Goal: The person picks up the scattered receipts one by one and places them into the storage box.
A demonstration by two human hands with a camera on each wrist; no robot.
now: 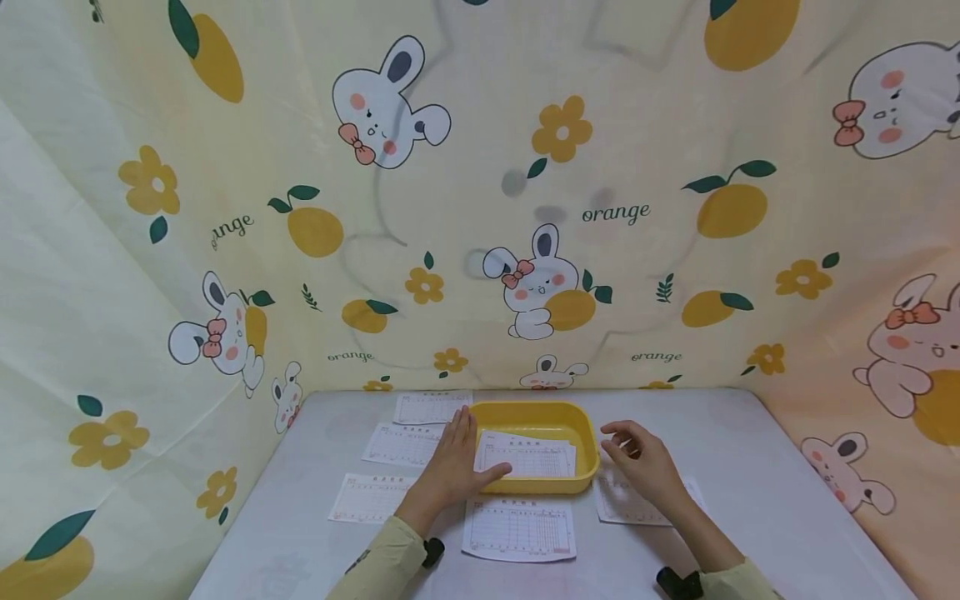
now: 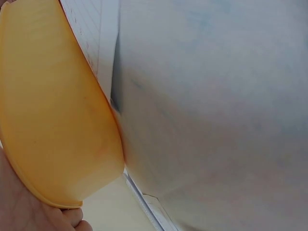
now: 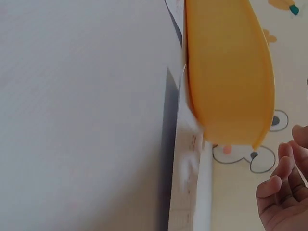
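A shallow yellow plastic tray point(image 1: 532, 415) stands on the table, with printed paper slips point(image 1: 525, 458) lying inside it. My left hand point(image 1: 454, 468) rests along the tray's left side, fingers extended and thumb over the front rim. In the left wrist view, the palm touches the rim of the tray point(image 2: 57, 106). Just off the tray's right end hovers my right hand point(image 1: 647, 465), its fingers loosely bent and holding nothing. The right wrist view shows a gap between those fingers point(image 3: 269, 187) and the tray point(image 3: 228, 72).
More printed slips lie around the tray: one in front point(image 1: 519, 532), one on the right point(image 1: 633, 506) partly under my right hand, and three on the left, the nearest point(image 1: 369, 498) lowest. A patterned cloth point(image 1: 465, 208) hangs behind the white table point(image 1: 285, 500).
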